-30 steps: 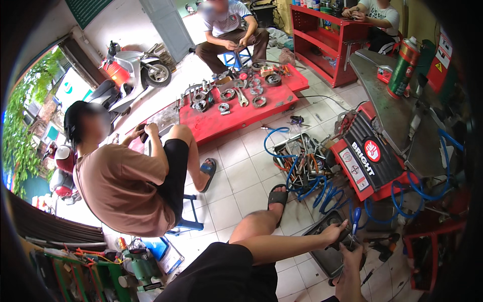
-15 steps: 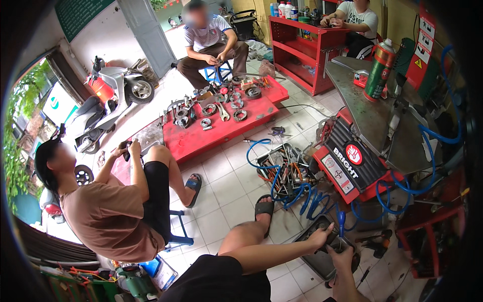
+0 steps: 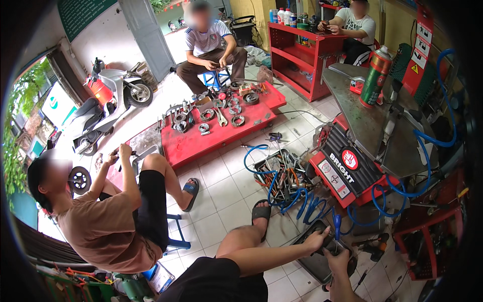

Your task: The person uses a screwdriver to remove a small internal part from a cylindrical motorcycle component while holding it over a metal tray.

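Over a grey metal tray (image 3: pixel 308 272) at the lower right, my left hand (image 3: pixel 316 240) is closed on a dark part whose kind I cannot make out. Just below it, my right hand (image 3: pixel 338 262) is also closed, its fingers curled by the same dark area; what they grip is hidden. A tool with a blue handle (image 3: pixel 337 220) and a thin metal shaft stands upright beside my fingertips, its shaft pointing down between the hands. Which hand, if either, supports it is unclear.
An orange-and-black power tool (image 3: pixel 376 247) lies right of the tray. Beyond are a coiled blue hose (image 3: pixel 311 205), a bin of hand tools (image 3: pixel 289 176) and a red-black machine (image 3: pixel 337 168). A low red table (image 3: pixel 188 148) holds metal parts. Three other people sit around.
My hands and the blue-handled tool have shifted slightly left and down in the picture, as has much nearby. The person at left has raised their hands a little and leans lower.
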{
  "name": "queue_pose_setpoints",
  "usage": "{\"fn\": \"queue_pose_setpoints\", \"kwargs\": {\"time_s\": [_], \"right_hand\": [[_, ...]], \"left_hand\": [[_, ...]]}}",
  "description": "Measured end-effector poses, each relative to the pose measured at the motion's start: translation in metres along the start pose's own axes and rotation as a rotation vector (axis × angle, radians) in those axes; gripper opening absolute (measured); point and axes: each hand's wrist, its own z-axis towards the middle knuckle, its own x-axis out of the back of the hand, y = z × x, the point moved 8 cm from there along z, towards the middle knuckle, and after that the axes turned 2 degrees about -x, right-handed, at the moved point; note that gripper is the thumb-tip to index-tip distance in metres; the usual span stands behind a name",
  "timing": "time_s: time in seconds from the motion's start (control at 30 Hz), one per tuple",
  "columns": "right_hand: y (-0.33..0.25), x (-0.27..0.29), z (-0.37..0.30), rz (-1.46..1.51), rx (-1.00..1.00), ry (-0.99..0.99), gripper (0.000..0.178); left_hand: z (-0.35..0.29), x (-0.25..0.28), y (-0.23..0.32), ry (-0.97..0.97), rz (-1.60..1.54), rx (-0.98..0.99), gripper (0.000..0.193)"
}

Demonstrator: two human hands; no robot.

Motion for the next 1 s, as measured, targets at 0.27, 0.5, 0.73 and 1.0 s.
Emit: {"fn": "queue_pose_setpoints", "kwargs": {"time_s": [0.27, 0.5, 0.73, 1.0], "right_hand": [[0.038, 0.006, -0.001, 0.147, -0.271, 0.133, 0.02], [0.006, 0.003, 0.0, 0.066, -0.053, 0.02, 0.019], [-0.001, 0.006, 0.001, 0.063, 0.06, 0.052, 0.022], [0.01, -0.002, 0.0, 0.153, -0.069, 0.038, 0.02]], "left_hand": [[0.007, -0.003, -0.008, -0.026, 0.014, 0.027, 0.094], [0.01, -0.005, -0.011, -0.035, 0.041, -0.014, 0.092], [0.013, -0.009, -0.014, -0.065, 0.017, 0.013, 0.091], [0.012, 0.0, -0.011, 0.017, -0.016, -0.03, 0.081]]}}
